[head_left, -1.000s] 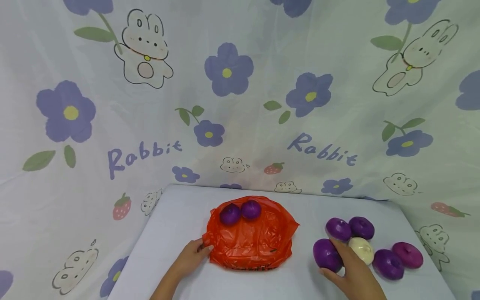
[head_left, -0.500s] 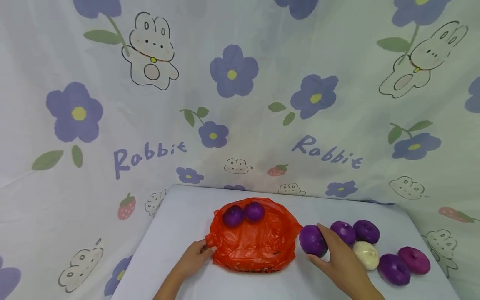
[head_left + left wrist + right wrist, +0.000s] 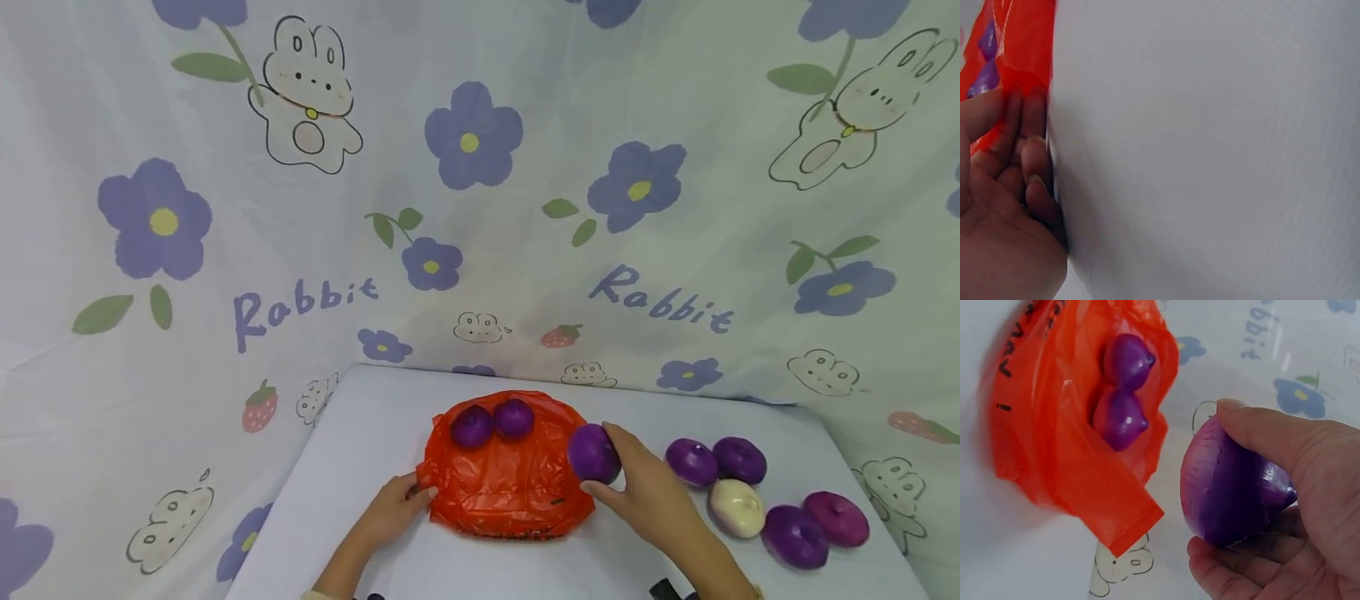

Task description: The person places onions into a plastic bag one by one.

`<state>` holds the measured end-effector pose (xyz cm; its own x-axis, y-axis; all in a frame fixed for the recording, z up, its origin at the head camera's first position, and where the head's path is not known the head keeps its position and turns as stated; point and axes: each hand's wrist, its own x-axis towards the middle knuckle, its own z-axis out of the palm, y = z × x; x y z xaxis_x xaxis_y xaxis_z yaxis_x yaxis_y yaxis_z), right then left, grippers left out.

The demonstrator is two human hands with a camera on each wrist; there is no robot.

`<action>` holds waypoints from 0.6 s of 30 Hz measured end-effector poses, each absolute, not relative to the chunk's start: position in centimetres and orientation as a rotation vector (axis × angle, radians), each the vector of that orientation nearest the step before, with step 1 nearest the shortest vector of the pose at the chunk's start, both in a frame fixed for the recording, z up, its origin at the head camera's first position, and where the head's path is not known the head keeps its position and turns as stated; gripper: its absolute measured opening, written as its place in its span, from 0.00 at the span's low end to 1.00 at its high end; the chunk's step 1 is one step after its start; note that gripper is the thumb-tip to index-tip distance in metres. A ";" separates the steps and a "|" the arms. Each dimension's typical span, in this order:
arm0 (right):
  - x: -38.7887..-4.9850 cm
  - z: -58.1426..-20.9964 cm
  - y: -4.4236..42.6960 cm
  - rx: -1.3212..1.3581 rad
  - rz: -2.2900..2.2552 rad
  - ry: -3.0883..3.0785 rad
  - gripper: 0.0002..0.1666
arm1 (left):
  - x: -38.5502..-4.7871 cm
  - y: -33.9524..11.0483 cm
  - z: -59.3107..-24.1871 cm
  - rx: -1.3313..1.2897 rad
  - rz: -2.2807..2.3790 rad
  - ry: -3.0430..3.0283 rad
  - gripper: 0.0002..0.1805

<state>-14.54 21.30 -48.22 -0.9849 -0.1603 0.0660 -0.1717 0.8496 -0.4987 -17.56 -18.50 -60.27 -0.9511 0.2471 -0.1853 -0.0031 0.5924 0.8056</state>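
A red plastic bag [image 3: 502, 492] lies spread on the white table, with two purple onions [image 3: 472, 427] [image 3: 513, 418] resting at its back left part. My left hand [image 3: 393, 510] pinches the bag's left edge between thumb and fingers; the left wrist view shows the fingers [image 3: 1013, 125] curled at the red plastic. My right hand [image 3: 645, 487] grips another purple onion [image 3: 594, 454] at the bag's right edge, in the head view. In the right wrist view that onion [image 3: 1235, 481] sits between thumb and fingers, apart from the bag [image 3: 1054, 425].
To the right on the table [image 3: 330, 450] stand several more onions: two purple ones [image 3: 692, 462] at the back, a pale one [image 3: 737, 508] in front of them, and a purple [image 3: 795, 536] and a magenta one [image 3: 836, 518] further right. A patterned cloth [image 3: 525, 250] hangs behind.
My right hand has carried the gripped onion leftward from the group of onions to the bag's right edge. My left hand keeps its hold on the bag's left edge.
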 end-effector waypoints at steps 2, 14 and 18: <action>-14.9 -48.2 20.9 0.299 0.793 -2.990 0.55 | -17.6 -18.5 -60.2 0.191 1.285 2.551 0.15; -17.1 -49.0 18.6 0.310 0.907 -2.992 0.56 | -17.6 -18.5 -60.1 0.172 1.303 2.540 0.16; -17.6 -49.3 17.8 0.317 0.927 -3.006 0.54 | -17.5 -18.5 -60.3 0.167 1.302 2.533 0.15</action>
